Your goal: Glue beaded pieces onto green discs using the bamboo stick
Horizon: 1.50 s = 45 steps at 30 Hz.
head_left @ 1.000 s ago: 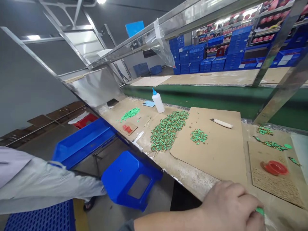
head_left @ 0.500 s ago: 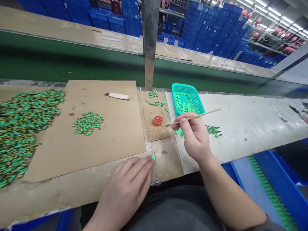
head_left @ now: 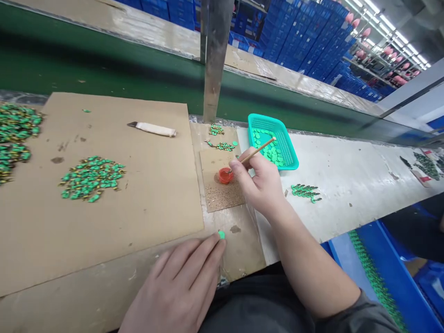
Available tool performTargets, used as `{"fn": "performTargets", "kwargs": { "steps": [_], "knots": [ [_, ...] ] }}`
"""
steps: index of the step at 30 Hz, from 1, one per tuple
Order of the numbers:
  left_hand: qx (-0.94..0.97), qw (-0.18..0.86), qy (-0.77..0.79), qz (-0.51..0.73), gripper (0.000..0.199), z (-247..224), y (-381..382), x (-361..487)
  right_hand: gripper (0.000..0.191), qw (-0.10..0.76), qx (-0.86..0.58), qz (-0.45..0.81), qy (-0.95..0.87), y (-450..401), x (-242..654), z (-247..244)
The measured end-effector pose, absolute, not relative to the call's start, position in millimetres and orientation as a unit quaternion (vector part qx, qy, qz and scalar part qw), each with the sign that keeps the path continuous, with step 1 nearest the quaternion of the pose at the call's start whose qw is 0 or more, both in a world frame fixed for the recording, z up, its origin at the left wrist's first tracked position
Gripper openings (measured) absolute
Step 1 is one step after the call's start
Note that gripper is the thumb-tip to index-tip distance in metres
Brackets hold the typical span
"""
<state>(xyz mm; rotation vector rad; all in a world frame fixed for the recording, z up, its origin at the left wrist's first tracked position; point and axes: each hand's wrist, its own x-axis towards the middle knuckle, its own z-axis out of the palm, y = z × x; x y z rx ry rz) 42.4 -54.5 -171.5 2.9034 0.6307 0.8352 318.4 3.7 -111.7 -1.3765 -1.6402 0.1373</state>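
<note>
Our left hand (head_left: 180, 284) is low and just left of centre, back upward, its fingers (head_left: 197, 259) lying side by side and pointing up and rightward. Our right hand (head_left: 258, 182) is higher, right of centre, with thumb (head_left: 242, 175) and fingertips pinched together, pointing up and leftward. Our bare right forearm (head_left: 308, 261) slants down to the lower right, where a dark sleeve (head_left: 360, 317) begins.

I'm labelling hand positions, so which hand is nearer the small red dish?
Right. The right hand is close beside the red dish, gripping a thin stick; the left hand is farther off, nearer the person's body, with a green disc at its fingertips.
</note>
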Motion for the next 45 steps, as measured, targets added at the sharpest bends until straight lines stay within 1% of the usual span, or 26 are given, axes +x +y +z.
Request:
{"fn": "performTargets", "kwargs": {
  "steps": [4,8,16,22,29,32,37,41,45],
  "knots": [
    [0.941,0.039,0.189,0.278,0.039,-180,-58,41,0.033,0.451,-0.571,0.064,-0.683,6,318,-113],
    [0.923,0.071,0.234,0.296,0.041,-186,-64,44,0.034,0.447,-0.57,0.063,-0.686,7,317,-112],
    [0.939,0.05,0.181,0.289,0.034,-184,-53,40,0.034,0.441,-0.565,0.062,-0.695,9,320,-115],
    [0.919,0.083,0.244,0.299,0.039,-187,-66,45,0.033,0.446,-0.562,0.059,-0.695,9,319,-115],
    [0.932,0.06,0.213,0.287,0.041,-181,-57,42,0.032,0.452,-0.568,0.057,-0.685,7,319,-116],
    [0.929,0.064,0.221,0.288,0.042,-179,-59,43,0.031,0.456,-0.568,0.054,-0.683,7,320,-117],
    [0.932,0.066,0.231,0.271,0.04,-179,-65,44,0.035,0.464,-0.561,0.064,-0.683,9,320,-120],
    [0.938,0.051,0.223,0.26,0.041,-179,-65,43,0.035,0.456,-0.562,0.065,-0.688,10,321,-121],
    [0.933,0.059,0.239,0.263,0.04,-177,-67,45,0.037,0.451,-0.564,0.065,-0.689,10,322,-121]
  ]
}}
